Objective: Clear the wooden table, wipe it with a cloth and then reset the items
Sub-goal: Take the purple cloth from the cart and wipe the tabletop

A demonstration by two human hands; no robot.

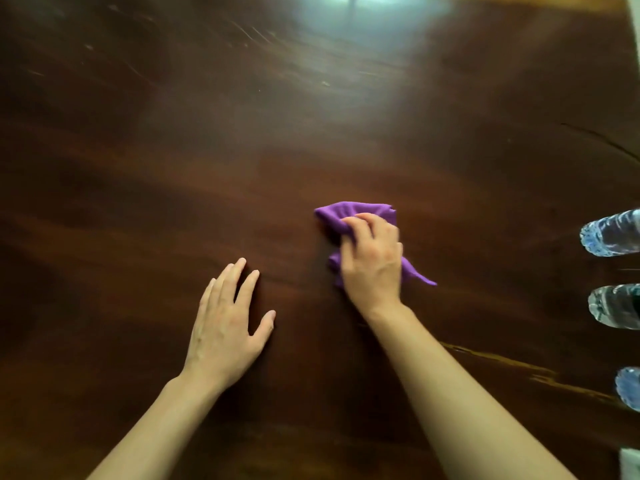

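A dark wooden table (173,168) fills the head view. My right hand (372,258) presses down on a bunched purple cloth (349,214) near the middle of the table, fingers curled into the fabric. The cloth pokes out beyond my fingers and trails off to the right of my wrist. My left hand (228,320) lies flat on the wood to the left of the cloth, fingers spread, holding nothing.
Three clear plastic water bottles stand along the right edge: one (611,237) at the far end, one (614,306) in the middle, one (628,388) nearest. A white object (630,462) shows at the bottom right corner. Window glare (363,26) shines on the far tabletop.
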